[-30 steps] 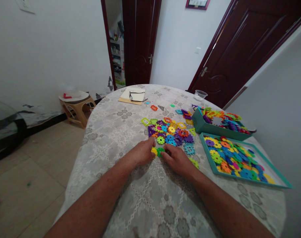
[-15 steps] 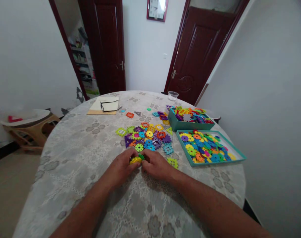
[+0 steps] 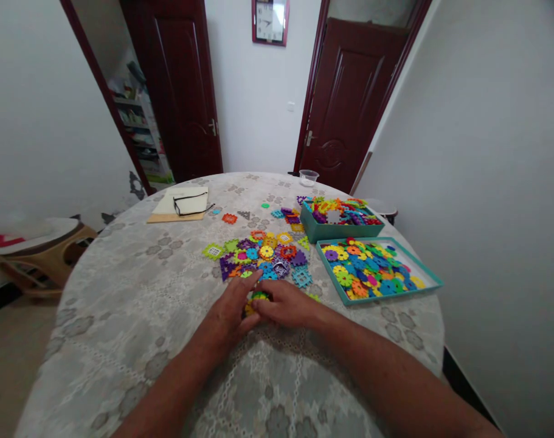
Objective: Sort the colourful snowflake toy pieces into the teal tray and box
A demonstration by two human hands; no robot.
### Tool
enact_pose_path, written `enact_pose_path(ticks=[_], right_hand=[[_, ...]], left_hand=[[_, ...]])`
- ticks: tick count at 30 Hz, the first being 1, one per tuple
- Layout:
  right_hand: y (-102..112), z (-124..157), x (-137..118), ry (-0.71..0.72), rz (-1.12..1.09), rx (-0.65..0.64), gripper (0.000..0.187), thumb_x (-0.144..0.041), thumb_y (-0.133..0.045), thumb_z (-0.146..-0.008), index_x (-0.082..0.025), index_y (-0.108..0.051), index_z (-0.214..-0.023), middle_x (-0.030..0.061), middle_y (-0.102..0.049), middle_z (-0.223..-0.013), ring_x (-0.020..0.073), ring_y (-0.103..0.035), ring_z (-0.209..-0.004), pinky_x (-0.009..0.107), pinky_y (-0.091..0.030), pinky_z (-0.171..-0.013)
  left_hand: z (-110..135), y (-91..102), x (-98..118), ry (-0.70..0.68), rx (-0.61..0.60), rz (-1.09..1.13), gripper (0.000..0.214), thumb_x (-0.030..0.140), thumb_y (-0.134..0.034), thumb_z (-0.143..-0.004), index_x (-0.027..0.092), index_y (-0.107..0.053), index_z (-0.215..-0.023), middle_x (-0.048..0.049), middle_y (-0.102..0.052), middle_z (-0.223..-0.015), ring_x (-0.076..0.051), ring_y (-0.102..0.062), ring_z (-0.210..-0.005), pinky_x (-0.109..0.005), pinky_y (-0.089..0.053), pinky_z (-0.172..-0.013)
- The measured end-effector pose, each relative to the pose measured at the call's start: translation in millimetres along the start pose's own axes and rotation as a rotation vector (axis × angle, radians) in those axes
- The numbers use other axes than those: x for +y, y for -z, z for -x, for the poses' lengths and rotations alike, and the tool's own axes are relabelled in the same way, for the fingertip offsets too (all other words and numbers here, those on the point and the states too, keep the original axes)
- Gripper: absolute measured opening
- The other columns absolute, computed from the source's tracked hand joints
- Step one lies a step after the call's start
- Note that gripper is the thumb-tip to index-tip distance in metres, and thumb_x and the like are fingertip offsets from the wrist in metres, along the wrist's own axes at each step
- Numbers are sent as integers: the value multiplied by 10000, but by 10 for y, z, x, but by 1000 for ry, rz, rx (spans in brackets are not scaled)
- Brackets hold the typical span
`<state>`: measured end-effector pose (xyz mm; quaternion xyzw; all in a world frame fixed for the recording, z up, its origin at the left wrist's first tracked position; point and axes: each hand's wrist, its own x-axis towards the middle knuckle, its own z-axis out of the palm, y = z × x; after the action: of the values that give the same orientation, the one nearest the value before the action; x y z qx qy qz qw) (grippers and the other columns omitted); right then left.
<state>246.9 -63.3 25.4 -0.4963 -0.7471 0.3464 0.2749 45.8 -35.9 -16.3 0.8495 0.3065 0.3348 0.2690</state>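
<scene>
My left hand (image 3: 231, 310) and my right hand (image 3: 283, 304) meet at the middle of the round table (image 3: 135, 304), fingers closed together around small joined plastic pieces (image 3: 257, 299), yellow and green, mostly hidden between them. Just beyond my fingers lies a loose pile of coloured interlocking pieces (image 3: 263, 255): purple, blue, orange, green and yellow discs and squares.
A teal box (image 3: 340, 228) heaped with pieces and a teal lid (image 3: 429, 281) full of pieces lie at right. Glasses (image 3: 190, 204) rest on a notebook at the far left, a clear cup (image 3: 308, 177) at the far edge. A stool (image 3: 34, 249) stands left of the table.
The camera has lifted and swung, showing more of the room. My hands stayed together on the yellow and green pieces, closing tighter so the pieces are more hidden.
</scene>
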Motion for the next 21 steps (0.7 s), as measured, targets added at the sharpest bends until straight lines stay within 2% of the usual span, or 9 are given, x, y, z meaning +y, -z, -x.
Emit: enact_pose_path(ticks=[2,3,6,8,11,13,15,17,21], right_hand=[[203,23,6,-5,106,90,124,-284,-596,-933,-202,-689,-921,-11,-686,-805,154,-593,-727,245,-392,-632],[339,43,29,-21,154,147,152,-310,-584,-948,-199,-686,-934,6,-704,-847,164,-608,-753,250,-407,-654],[835,144,180,-113,384,428,237,-312,-551,-967,-205,-680,-1134,64,-750,-1014,214,-667,-889,287,-449,-775],[1158,238,336,-261,599,619,262,-297,-532,-965,-193,-684,-1151,111,-758,-1037,252,-686,-912,319,-452,-810],[1492,396,582,-506,825,672,273,-293,-526,-954,-171,-696,-1130,158,-761,-1016,286,-702,-875,350,-453,-784],[1597,484,718,-660,881,630,274,-311,-524,-953,-168,-709,-1096,169,-759,-974,296,-707,-858,359,-459,-757],[1628,532,811,-742,912,613,269,-303,-517,-948,-158,-719,-1051,183,-749,-951,304,-708,-863,368,-469,-751],[1608,524,853,-691,987,682,253,-264,-525,-928,-131,-718,-1025,212,-731,-984,327,-698,-925,394,-484,-790],[1407,355,808,-243,1056,825,197,-188,-535,-903,-119,-680,-1016,203,-701,-1043,343,-642,-1071,454,-486,-949]], left_hand=[[7,17,32,-2,2,-11,755,302,-705,-923,363,-349,-1586,-71,-587,-1322,-151,-633,-833,-348,-606,-800],[12,32,40,1,13,-33,713,321,-705,-933,359,-380,-1566,-73,-584,-1328,-147,-635,-829,-338,-610,-775],[35,82,12,1,86,-161,455,294,-657,-964,286,-560,-1409,-96,-607,-1336,-218,-662,-1080,-389,-615,-908],[51,104,-38,8,129,-256,343,256,-623,-972,236,-619,-1314,-110,-650,-1290,-255,-641,-1192,-440,-586,-1013],[63,116,-95,29,175,-379,329,230,-621,-957,208,-629,-1285,-121,-686,-1242,-280,-641,-1199,-491,-559,-1065],[61,118,-99,41,177,-440,337,223,-631,-946,204,-629,-1283,-125,-686,-1249,-291,-633,-1205,-500,-553,-1070],[55,121,-78,45,155,-479,332,217,-632,-945,202,-631,-1277,-126,-685,-1243,-293,-629,-1198,-490,-558,-1058],[48,122,-51,45,135,-501,314,213,-624,-952,197,-637,-1266,-129,-685,-1227,-293,-628,-1185,-485,-559,-1050],[42,119,-21,43,112,-508,288,209,-625,-955,180,-650,-1241,-138,-683,-1214,-295,-624,-1175,-484,-554,-1049]])
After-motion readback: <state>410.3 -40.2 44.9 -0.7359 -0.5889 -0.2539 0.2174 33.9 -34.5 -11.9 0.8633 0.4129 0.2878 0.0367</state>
